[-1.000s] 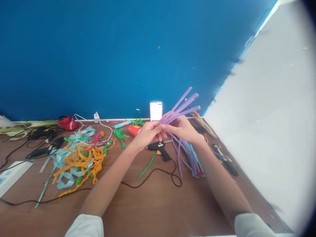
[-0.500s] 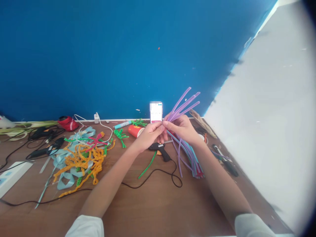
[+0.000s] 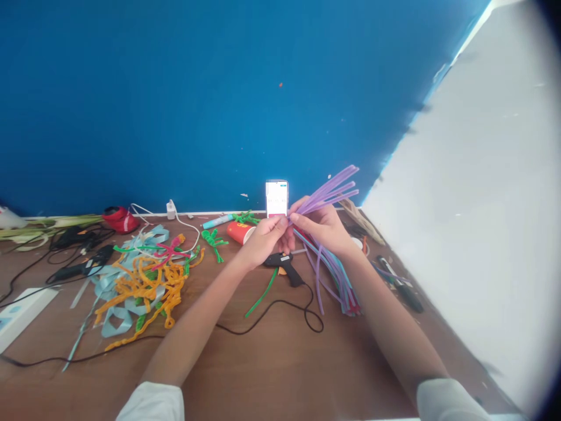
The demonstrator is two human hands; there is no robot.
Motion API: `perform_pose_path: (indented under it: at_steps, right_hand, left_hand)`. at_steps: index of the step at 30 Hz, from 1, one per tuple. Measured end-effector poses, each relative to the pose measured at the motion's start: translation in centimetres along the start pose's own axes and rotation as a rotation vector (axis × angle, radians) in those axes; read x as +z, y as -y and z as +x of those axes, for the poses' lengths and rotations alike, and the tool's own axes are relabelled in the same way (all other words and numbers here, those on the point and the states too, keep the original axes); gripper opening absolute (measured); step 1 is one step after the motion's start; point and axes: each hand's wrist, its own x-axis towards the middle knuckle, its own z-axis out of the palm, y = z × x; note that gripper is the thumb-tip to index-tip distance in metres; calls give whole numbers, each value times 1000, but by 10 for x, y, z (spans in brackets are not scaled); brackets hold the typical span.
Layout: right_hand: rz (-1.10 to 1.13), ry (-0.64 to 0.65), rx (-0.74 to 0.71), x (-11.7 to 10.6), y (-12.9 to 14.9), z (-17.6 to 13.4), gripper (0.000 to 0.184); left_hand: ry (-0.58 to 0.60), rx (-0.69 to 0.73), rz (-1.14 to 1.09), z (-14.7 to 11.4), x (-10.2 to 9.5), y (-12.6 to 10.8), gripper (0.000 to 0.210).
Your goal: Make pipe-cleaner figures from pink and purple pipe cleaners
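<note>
Several purple pipe cleaners (image 3: 332,190) fan out up and to the right from between my hands. My right hand (image 3: 323,227) is closed around them near their lower ends. At those ends, the thumb and fingers of my left hand (image 3: 267,238) pinch together, touching the right fingertips. Below my right wrist, a bundle of blue, purple and red pipe cleaners (image 3: 339,286) lies on the table. A black glue gun (image 3: 287,269) rests beneath my hands, with a green pipe cleaner (image 3: 262,293) beside it. The pinched ends are hidden by my fingers.
A phone (image 3: 277,197) stands against the blue wall. At left lies a tangle of orange pipe cleaners (image 3: 149,280) and light blue ribbon (image 3: 117,318). A red cup (image 3: 239,232), a green pipe-cleaner figure (image 3: 214,241) and a white power strip (image 3: 26,316) are on the table, crossed by black cords.
The purple pipe cleaners have tilted lower toward the right, and their tips have drawn closer together. Both hands stay in nearly the same place.
</note>
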Motion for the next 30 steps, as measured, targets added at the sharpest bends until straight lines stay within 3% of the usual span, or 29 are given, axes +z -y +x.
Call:
perform_pose_path:
  at_steps: [4,7,10,16,30]
  right_hand:
    - [-183,-108,0,-7,-3,0,31]
    - [-244,-118,-8,-10,-4,1,36]
    - [-266,-119,-17,-8,-2,2,33]
    - [-134,-134,-95,-2,7,-1,17]
    - [-145,-86,-96,-16,6,-6,21]
  left_hand:
    - [-75,76,374,-3,5,-3,43]
    - [-183,141,698,-4,7,-4,33]
    - [-233,165,854,-5,6,-2,29]
    - [-180,185,840,-6,3,-4,31]
    - [-107,140,434,-5,-2,-11,34]
